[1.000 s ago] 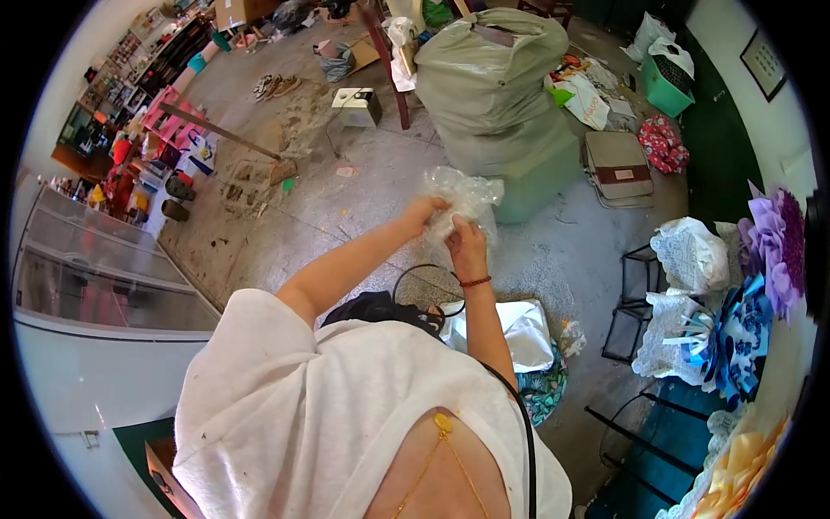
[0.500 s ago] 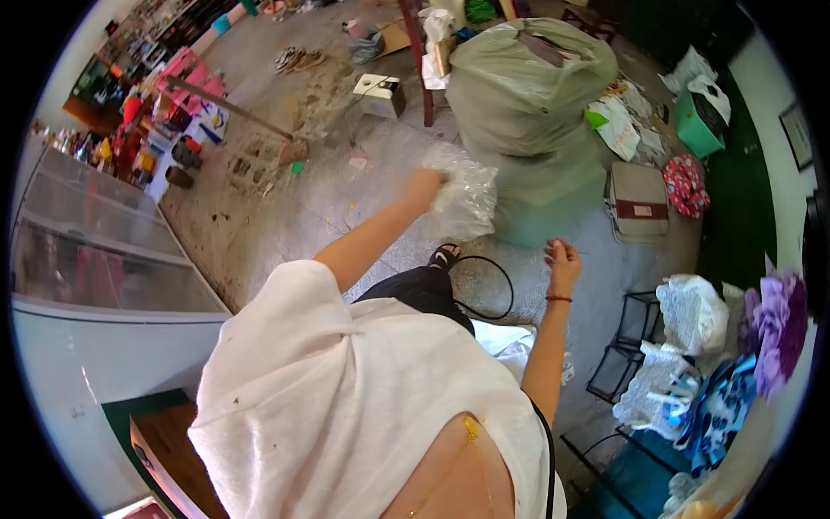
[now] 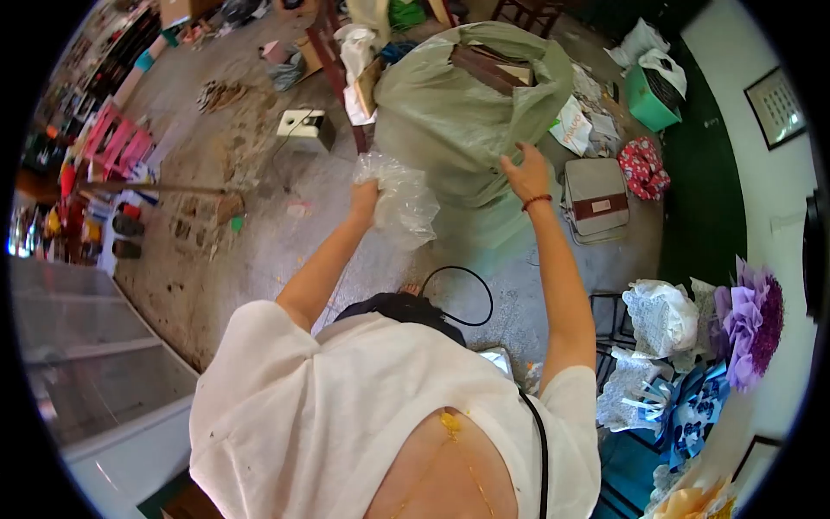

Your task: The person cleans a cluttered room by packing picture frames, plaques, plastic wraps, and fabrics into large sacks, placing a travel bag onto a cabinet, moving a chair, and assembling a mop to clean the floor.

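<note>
Out to the left, my left hand (image 3: 365,204) is closed around a crumpled clear plastic bag (image 3: 405,206), which hangs to the right of the fingers. My right hand (image 3: 527,176), with a reddish bracelet at the wrist, reaches forward over the side of a large translucent green plastic bag (image 3: 424,108). Its thumb and fingers are apart and overlap the bag in this view. The green bag bulges upright, and dark brown flat pieces (image 3: 493,71) show through its gaping top. Its lower part spreads loosely over the floor.
A white box (image 3: 304,130) with a cord stands left of the bags. Right of them are a grey-brown satchel (image 3: 595,197), a red patterned bundle (image 3: 643,168) and a green bin (image 3: 650,102). A black cable (image 3: 489,298) loops near my feet. Wrapped bouquets (image 3: 661,316) stand at the right.
My right hand has moved forward and up from beside my body to the green bag, its fingers spreading. My left hand still holds the clear bag. The view has shifted.
</note>
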The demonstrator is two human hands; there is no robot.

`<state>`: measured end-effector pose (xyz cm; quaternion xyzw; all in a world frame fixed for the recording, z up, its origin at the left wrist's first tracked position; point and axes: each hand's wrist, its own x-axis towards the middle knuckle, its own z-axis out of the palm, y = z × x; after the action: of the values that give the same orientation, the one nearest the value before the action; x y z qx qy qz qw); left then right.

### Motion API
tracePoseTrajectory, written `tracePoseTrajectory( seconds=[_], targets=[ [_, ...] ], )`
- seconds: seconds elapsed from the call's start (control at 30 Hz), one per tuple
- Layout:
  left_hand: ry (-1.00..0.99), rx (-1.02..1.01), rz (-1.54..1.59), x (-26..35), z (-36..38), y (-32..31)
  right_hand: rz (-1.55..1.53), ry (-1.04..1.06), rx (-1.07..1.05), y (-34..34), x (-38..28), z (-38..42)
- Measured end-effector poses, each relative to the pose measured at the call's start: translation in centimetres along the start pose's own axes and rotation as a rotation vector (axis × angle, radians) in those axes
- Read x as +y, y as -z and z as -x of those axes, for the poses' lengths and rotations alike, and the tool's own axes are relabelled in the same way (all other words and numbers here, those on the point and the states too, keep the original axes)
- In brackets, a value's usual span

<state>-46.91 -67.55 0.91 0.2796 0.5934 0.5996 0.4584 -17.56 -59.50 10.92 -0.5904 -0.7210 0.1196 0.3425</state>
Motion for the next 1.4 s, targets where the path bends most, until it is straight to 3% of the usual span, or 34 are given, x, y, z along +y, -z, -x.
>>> tracePoseTrajectory(
  seconds=[0.03,0.17,0.23,0.27,0.3,0.37,0.43,0.47,0.5,0.57,0.63,0.67,0.77,0.8,0.9,0.97,1.0,1.1,1.23,1.3,1.33,1.4],
  targets=[
    [0.047,0.019,0.120,0.3,-1.0,-0.7,0.050,0.022,-0.017,-0.8,0.2,-1.8],
    [0.122,-0.145,0.103,-3.5,-6.2,-0.7,0.321,0.084,-0.108,-3.4,1.4,-8.3],
    [-0.548,-0.159,-0.964,-3.7,-5.8,-0.6,0.402,0.102,-0.114,-4.8,2.4,-11.3],
    [-0.554,-0.175,-0.963,-5.9,-6.9,0.1,0.476,0.129,-0.133,-5.5,3.1,-12.6],
    [-0.366,-0.150,-0.684,-9.5,-8.8,1.1,0.481,0.116,-0.126,-5.9,3.8,-14.1],
    [-0.178,-0.127,-0.408,-9.3,-9.3,0.7,0.686,0.170,-0.249,-6.8,5.3,-16.9],
    [-0.320,-0.223,-1.236,-0.6,-6.7,-0.9,0.780,0.159,-0.332,-7.3,6.8,-19.5],
    [-0.322,-0.220,-1.239,0.2,-6.9,-1.7,0.872,0.151,-0.418,-7.4,7.4,-20.5],
    [-0.277,-0.139,-0.885,1.0,-7.3,-2.4,0.864,0.149,-0.414,-7.3,8.1,-21.1],
    [-0.232,-0.069,-0.544,3.3,-8.3,-4.1,0.866,-0.008,-0.504,-6.8,9.6,-21.6],
    [-0.448,-0.046,-1.011,5.6,-9.9,-6.8,0.861,-0.056,-0.526,-7.0,11.7,-21.6],
    [-0.456,-0.034,-0.776,4.9,-12.0,-8.0,0.862,-0.089,-0.548,-7.2,12.5,-21.6],
    [-0.308,-0.054,-0.460,5.9,-17.0,-11.6,0.950,-0.099,-0.625,-8.4,14.5,-21.5],
    [-0.461,0.000,-0.566,5.7,-19.1,-12.6,0.943,-0.085,-0.634,-8.4,14.5,-21.4],
    [-0.579,0.057,-0.664,10.4,-20.5,-18.4,0.760,0.055,-0.729,-5.6,12.5,-18.8],
    [-0.234,-0.072,0.009,14.9,-19.5,-24.1,0.647,0.447,-0.618,-3.9,11.6,-16.0],
    [-0.241,-0.133,-0.016,16.0,-19.5,-26.5,0.496,0.528,-0.571,-2.6,10.4,-14.7],
    [-0.267,-0.399,-0.094,14.9,-20.1,-33.0,0.167,0.707,-0.447,2.8,5.1,-11.5],
    [-0.400,-0.722,-0.492,8.8,-19.3,-37.2,0.105,0.769,-0.299,7.1,1.8,-9.4],
    [-0.822,-0.892,-0.827,1.5,-21.4,-37.1,0.072,0.732,-0.210,6.5,2.2,-8.6],
    [-0.825,-0.910,-0.820,-2.3,-22.3,-36.4,0.081,0.718,-0.205,6.6,2.1,-8.6],
    [-0.900,-1.415,-1.037,-9.6,-23.4,-33.5,0.100,0.601,-0.180,6.9,1.8,-8.4]
  ],
)
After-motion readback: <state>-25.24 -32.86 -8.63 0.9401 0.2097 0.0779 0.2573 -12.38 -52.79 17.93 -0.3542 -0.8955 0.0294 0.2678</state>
